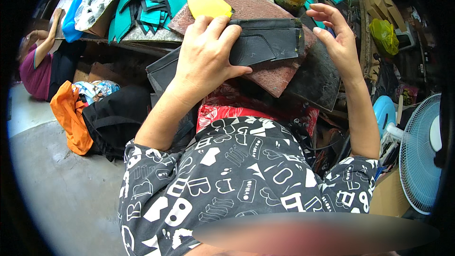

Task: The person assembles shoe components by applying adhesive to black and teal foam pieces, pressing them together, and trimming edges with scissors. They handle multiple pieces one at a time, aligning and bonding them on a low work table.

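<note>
Left hand (204,50): fingers gripping black panel (272,41) across its width, seemingly steadying it on red slab (278,77). Right hand (339,43): fingers loose, empty, near slab's right corner.

Light-blue fan (420,154) with a round wire guard, set as landmark. Far to the left of the fan, a smooth grey floor (71,185), bare-looking and softly lit, paler toward its far side. Just beside the fan, low on its left, a tan cardboard sheet or carton (391,193). Beyond the fan, cluttered storage in deep shadow, with folded cardboard (379,5) and a yellow-green plastic bag (384,37). Beyond and well left of the fan, a worktable (150,36) with a pale, mottled surface.
</note>
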Demonstrator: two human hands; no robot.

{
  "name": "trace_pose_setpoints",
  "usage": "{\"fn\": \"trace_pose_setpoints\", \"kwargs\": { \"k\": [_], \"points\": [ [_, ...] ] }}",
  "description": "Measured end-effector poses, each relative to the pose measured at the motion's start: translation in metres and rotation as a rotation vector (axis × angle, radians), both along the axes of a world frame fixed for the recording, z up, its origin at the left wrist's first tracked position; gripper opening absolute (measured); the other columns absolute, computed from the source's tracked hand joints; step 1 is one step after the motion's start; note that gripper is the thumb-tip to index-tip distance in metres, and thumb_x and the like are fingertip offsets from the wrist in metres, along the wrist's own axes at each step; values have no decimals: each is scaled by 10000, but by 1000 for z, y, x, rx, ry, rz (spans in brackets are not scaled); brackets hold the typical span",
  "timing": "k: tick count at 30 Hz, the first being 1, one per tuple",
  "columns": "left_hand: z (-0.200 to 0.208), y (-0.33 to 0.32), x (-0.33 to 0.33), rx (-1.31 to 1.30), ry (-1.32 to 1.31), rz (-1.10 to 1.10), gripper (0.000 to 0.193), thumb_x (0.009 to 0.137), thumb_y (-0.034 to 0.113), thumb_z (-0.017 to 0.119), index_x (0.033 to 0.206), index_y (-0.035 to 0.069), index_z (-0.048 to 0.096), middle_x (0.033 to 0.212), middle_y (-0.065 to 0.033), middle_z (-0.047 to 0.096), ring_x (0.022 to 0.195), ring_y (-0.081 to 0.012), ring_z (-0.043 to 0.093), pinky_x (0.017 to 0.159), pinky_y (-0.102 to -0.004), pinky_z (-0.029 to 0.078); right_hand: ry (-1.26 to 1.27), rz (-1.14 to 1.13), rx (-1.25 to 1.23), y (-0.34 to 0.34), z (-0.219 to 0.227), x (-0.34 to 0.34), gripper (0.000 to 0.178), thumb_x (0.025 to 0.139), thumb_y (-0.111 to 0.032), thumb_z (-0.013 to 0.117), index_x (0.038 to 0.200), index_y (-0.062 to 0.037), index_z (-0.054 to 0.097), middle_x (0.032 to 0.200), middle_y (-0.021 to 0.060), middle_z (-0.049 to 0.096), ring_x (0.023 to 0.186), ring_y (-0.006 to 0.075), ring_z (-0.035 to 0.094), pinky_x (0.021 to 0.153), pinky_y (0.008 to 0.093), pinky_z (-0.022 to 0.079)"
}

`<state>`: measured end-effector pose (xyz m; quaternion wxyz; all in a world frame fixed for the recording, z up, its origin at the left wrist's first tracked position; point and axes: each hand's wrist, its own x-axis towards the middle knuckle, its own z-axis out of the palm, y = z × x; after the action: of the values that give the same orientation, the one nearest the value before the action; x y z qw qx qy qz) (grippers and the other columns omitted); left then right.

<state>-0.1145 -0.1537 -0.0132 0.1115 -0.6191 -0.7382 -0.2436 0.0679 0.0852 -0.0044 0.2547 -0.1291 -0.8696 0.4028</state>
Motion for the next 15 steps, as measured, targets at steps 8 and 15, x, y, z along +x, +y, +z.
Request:
{"fn": "trace_pose_setpoints", "kwargs": {
  "k": [8,15],
  "points": [
    [-12,9,8,68,-58,-80,718,528,333,914,1127,57,630,1200,-154,576,1125,-378,539,981,-448,462,-65,-14,458,-16,6,-2,498,859,-58,630,1347,-137,565,1184,33,682,1123,208,597,1040,388,397],
    [-26,13,10,84,-79,-99,646,535,385,884,1035,47,651,1102,-129,590,1049,-336,554,935,-429,470,71,-132,402,1,18,6,600,901,-72,626,1471,-121,445,1188,53,700,1219,212,583,1110,404,386]
  ]
}}
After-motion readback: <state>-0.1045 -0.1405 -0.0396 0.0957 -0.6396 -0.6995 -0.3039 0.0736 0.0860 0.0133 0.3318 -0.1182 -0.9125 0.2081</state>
